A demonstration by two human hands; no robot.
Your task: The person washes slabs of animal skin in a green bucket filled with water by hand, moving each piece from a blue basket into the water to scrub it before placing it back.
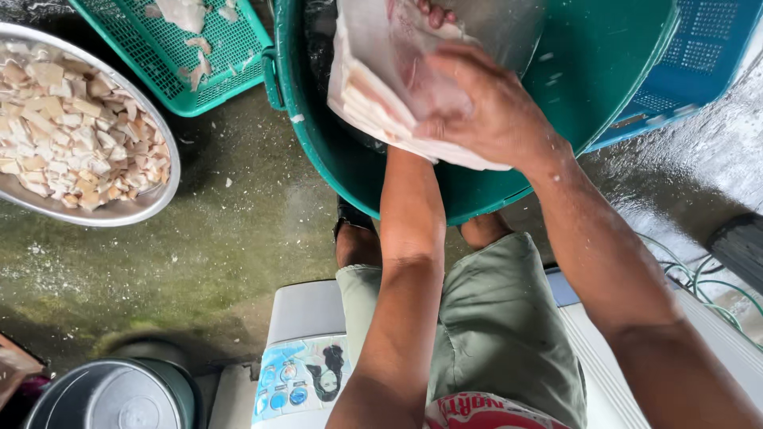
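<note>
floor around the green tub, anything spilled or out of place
Yes: a few small pale scraps lie loose on the wet floor beside the green tub, outside the metal bowl and green basket that hold such pieces.

The floor (238,238) is wet concrete, stained green and flecked with white scraps. Daylight glares off the wet patch at the right, near a dark hose (739,246) and thin green cables (699,278). A white stool (306,314) stands on it.

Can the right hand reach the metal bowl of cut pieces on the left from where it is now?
Probably not directly: the right hand grips the pale slab over the green tub, and the left arm crosses between it and the metal bowl.
</note>
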